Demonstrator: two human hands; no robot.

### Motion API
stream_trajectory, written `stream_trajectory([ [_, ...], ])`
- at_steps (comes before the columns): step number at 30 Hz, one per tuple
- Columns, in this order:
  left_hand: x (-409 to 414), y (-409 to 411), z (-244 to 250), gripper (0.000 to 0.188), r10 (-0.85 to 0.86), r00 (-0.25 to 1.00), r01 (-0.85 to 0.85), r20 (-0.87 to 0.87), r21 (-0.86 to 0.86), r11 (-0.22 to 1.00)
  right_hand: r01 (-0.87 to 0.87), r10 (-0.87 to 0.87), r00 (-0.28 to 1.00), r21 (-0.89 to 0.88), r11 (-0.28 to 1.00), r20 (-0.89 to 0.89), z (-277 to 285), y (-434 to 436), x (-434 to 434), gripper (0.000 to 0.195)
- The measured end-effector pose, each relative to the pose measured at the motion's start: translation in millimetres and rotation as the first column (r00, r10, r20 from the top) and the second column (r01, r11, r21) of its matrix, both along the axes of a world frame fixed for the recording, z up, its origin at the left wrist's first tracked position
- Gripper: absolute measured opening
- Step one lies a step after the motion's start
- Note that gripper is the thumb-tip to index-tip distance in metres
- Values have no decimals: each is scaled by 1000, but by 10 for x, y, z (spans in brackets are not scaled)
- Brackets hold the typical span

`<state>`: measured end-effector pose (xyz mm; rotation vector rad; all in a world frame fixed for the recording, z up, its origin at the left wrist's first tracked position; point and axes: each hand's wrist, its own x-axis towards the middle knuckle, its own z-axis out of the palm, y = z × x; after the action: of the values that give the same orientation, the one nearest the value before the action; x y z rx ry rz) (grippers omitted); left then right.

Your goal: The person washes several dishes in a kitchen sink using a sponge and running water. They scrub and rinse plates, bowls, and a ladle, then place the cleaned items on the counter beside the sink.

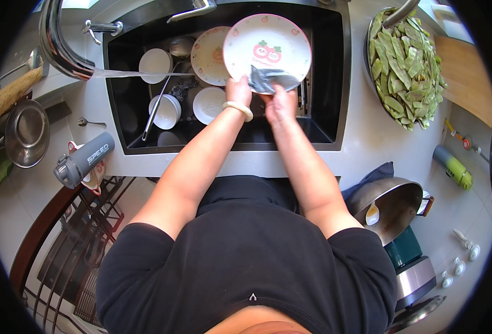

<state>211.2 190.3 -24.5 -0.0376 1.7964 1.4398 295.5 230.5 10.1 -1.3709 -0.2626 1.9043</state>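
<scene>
Above the black sink [325,83], my left hand [239,92] grips the lower left rim of a white plate [267,37] with a pink edge and a fruit print. My right hand [282,102] presses a grey dishcloth [267,79] on the plate's lower part. Behind it, a second printed plate [208,58] lies in the sink, partly covered. White bowls [155,66] sit to the left, one of them [208,106] close to my left wrist. A long-handled ladle [181,48] rests across there, its handle over the stacked bowls [168,112].
Water runs sideways from a chrome faucet [68,62] into the sink. At right stands a heap of flat green beans [409,67]. A grey bottle [89,158] lies at left on the counter's side. A wok [392,204] with a white spoon [372,213] is by my right elbow.
</scene>
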Motion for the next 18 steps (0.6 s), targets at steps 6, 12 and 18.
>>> stream_trajectory([
  [6, 15, 45, 347, 59, -132, 922, 101, 364, 104, 989, -664, 11, 461, 337, 667, 887, 48, 378, 478, 31],
  [12, -50, 543, 452, 52, -23, 843, -199, 538, 351, 915, -929, -150, 131, 174, 326, 980, 160, 315, 512, 42],
  [18, -116, 633, 392, 16, 156, 799, -256, 581, 94, 962, -995, -323, 86, 98, 23, 943, 255, 182, 577, 39],
])
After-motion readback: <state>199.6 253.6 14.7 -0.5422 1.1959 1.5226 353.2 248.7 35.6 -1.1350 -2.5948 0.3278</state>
